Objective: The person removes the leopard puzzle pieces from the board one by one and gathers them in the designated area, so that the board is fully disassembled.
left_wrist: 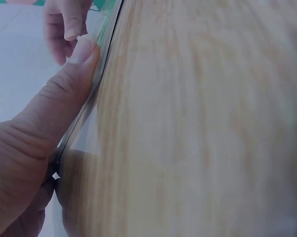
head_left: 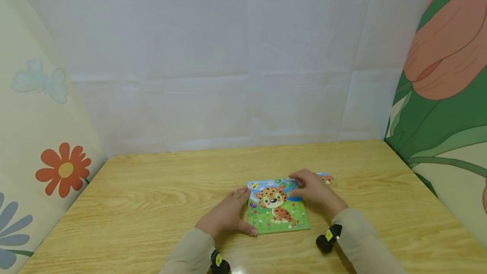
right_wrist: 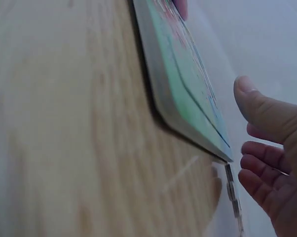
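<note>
A flat picture board [head_left: 279,219], printed with a spotted leopard cub on green grass, lies on the wooden table. My left hand [head_left: 228,212] rests against its left side, with the thumb at the near left corner and the fingers toward the far left one. Seen from the left wrist, the thumb [left_wrist: 64,94] touches the board's edge. Over the far right corner hovers my right hand [head_left: 313,189], its thumb and fingers apart. The right wrist view shows that hand [right_wrist: 281,148] with nothing between thumb and fingers, beside the board's corner [right_wrist: 207,133].
Beyond the right hand lie flat printed pieces [head_left: 326,177], partly hidden by it; their thin edges [right_wrist: 232,190] show in the right wrist view. A white sheet [head_left: 213,96] hangs behind the table [head_left: 152,193]. Painted panels [head_left: 449,130] flank it.
</note>
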{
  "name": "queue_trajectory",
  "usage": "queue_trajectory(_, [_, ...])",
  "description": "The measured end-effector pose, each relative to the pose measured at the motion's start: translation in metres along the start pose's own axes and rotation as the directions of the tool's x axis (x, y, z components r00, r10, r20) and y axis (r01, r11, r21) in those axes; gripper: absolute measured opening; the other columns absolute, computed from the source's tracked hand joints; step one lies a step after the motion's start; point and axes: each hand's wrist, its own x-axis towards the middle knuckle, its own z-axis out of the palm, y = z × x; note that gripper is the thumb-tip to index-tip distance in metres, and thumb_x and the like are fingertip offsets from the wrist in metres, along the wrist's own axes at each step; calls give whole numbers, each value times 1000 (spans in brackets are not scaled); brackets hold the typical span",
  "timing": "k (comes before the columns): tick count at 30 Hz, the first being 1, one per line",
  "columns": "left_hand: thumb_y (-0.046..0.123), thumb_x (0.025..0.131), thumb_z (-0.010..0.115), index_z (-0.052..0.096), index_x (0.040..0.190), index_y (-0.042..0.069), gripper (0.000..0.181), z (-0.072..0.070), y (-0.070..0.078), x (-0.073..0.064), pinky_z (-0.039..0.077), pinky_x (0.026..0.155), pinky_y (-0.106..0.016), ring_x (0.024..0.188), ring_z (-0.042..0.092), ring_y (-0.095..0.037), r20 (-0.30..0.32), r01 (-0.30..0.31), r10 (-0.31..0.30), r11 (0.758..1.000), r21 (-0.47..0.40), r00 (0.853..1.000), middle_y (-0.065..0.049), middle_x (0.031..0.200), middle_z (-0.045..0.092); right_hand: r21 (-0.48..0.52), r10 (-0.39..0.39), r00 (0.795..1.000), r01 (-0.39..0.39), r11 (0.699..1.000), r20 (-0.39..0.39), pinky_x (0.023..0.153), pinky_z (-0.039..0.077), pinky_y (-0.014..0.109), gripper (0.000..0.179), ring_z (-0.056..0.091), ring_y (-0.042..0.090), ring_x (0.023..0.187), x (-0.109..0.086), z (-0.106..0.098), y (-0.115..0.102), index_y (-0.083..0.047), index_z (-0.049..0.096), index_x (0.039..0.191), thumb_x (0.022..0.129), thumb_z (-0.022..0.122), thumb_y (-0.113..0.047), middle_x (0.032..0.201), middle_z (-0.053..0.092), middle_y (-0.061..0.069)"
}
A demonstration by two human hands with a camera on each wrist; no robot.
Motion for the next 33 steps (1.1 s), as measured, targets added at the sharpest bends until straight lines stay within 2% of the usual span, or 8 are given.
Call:
queue_trajectory(2, [54, 58, 79, 25, 144, -3, 116, 0, 0, 0, 15, 115, -49, 140, 17, -34, 1, 3, -3, 1000, -3, 1000, -19, 152, 20, -30, -29, 999, 29, 999, 23, 89, 47, 43, 51, 54, 24, 101, 2, 2, 1, -1, 59, 119, 76, 76, -24, 113, 58, 9])
queue_trajectory(6, [54, 58, 79, 25, 144, -2, 116, 1, 0, 0, 14, 115, -49, 140, 16, -34, 3, 6, -6, 1000, -8, 1000, -18, 152, 19, -109, -56, 996, 64, 992, 73, 90, 46, 45, 50, 54, 25, 103, 4, 5, 0, -5, 61, 116, 76, 76, -30, 112, 57, 7])
queue_trajectory(10, [54, 58, 79, 25, 144, -2, 116, 1, 0, 0, 15, 115, -48, 140, 17, -33, -1, 0, 0, 1000, -4, 1000, -18, 152, 20, -153, -29, 994, 44, 987, 101, 83, 47, 39, 43, 52, 19, 96, 7, 7, -4, -8, 64, 113, 77, 74, -29, 107, 53, 2])
queue_trajectory(13, [54, 58, 80, 26, 144, -3, 116, 1, 0, -1, 15, 115, -48, 140, 18, -34, -11, -6, 6, 1000, 4, 1000, -18, 151, 21, -148, -1, 992, 20, 989, 123, 77, 45, 35, 39, 48, 16, 89, 9, 7, -9, -8, 64, 112, 78, 73, -25, 102, 51, 1])
queue_trajectory(17, [53, 57, 80, 26, 143, -3, 116, 0, 0, -1, 16, 115, -49, 140, 19, -34, -19, -4, 4, 1000, 2, 1000, -19, 151, 21, -141, 43, 990, -23, 990, 136, 82, 47, 36, 36, 50, 17, 89, 14, 6, -15, -6, 66, 109, 76, 75, -18, 98, 51, 2])
queue_trajectory(22, [52, 57, 80, 27, 143, -4, 115, -1, 1, -2, 16, 115, -49, 140, 19, -34, -18, -6, 6, 1000, -8, 1000, -20, 151, 22, -195, 76, 989, -51, 979, 126, 92, 47, 40, 32, 55, 20, 94, 22, 5, -19, -7, 67, 97, 69, 80, -13, 96, 56, 1])
queue_trajectory(33, [54, 58, 79, 27, 143, -5, 116, -1, 1, -2, 15, 115, -48, 140, 19, -34, -14, -13, 13, 1000, -2, 1000, -20, 151, 21, -230, 111, 983, -76, 970, 146, 86, 48, 39, 35, 53, 19, 89, 32, 5, -26, -8, 58, 88, 64, 83, -6, 92, 56, 2])
